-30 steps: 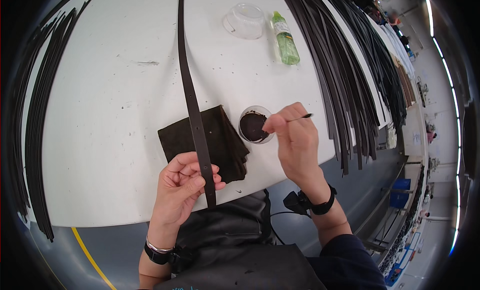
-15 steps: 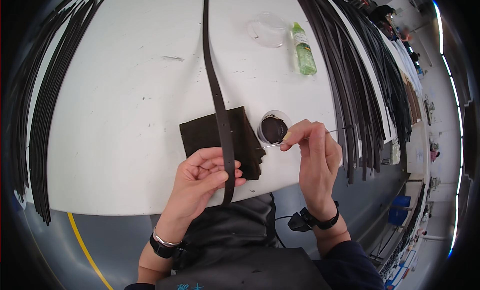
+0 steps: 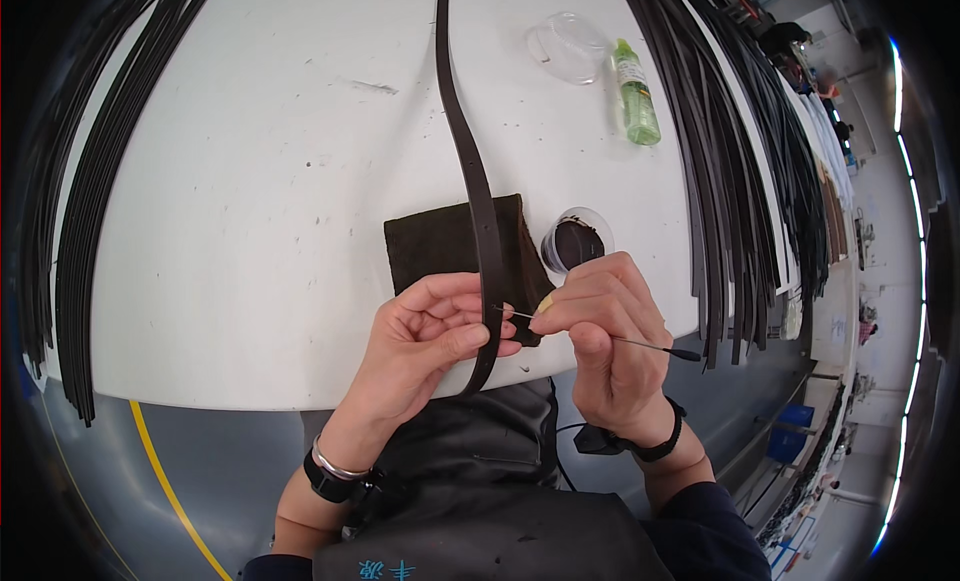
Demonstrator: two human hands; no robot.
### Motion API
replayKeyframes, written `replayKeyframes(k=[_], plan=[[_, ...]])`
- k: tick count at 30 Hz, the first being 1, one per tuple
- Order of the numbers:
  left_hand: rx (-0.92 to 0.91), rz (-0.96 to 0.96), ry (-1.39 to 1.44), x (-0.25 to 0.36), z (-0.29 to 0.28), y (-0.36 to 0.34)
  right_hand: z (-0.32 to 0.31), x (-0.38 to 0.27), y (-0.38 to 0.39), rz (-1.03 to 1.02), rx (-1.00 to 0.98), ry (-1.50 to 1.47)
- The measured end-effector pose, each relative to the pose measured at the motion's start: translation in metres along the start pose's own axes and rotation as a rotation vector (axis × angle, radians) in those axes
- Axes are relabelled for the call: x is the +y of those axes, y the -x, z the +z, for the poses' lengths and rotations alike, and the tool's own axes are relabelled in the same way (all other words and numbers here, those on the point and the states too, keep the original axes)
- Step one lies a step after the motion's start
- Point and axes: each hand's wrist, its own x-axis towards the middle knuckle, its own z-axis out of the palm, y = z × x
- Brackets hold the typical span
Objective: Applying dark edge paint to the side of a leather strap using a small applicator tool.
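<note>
A long dark leather belt strap [image 3: 464,141] with a row of punched holes runs from the far edge of the table toward me. My left hand [image 3: 430,341] grips it near its close end, thumb on top and fingers behind. In my right hand [image 3: 615,336] is a thin metal rod with a dark tip [image 3: 640,344], pinched between thumb and fingers. The rod's other end meets the strap near a hole, just above my left thumb. Beneath the strap lies a folded dark brown cloth [image 3: 432,243]. A clear cup of dark paste or liquid [image 3: 578,243] stands beyond my right hand.
On the white table [image 3: 260,231] are a green bottle [image 3: 637,96] and a clear plastic lid [image 3: 568,49] at the far right. Bundles of dark straps hang over the left side [image 3: 125,196] and right side [image 3: 725,171]. A dark apron [image 3: 470,461] covers my lap.
My right hand has moved left and nearer, bringing the rod from beside the cup to the strap. The left hand still holds the strap. The whole view has shifted slightly.
</note>
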Motion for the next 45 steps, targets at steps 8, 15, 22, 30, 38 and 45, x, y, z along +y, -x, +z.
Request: replayKeyframes(k=[8, 15, 22, 30, 38, 45], plan=[[-0.021, 0.0, 0.006, 0.0011, 0.0007, 0.0003, 0.002, 0.0001, -0.002, -0.037, -0.038, 0.032], [-0.017, 0.016, -0.003, 0.0016, 0.0028, -0.0001, 0.0019, -0.0006, -0.0047, -0.057, -0.078, 0.047], [-0.023, 0.029, -0.009, -0.0002, -0.0002, -0.0005, 0.0024, -0.003, -0.0033, -0.038, -0.098, 0.044], [-0.019, 0.039, 0.003, -0.0002, 0.002, -0.0012, 0.0011, -0.0029, -0.0022, -0.019, -0.121, 0.051], [-0.042, 0.033, -0.001, 0.0, 0.001, -0.0015, 0.0016, -0.0051, 0.0008, -0.012, -0.116, 0.036], [-0.033, 0.035, 0.0, 0.0006, 0.0005, -0.0012, 0.001, -0.0047, 0.0031, 0.002, -0.114, 0.103]])
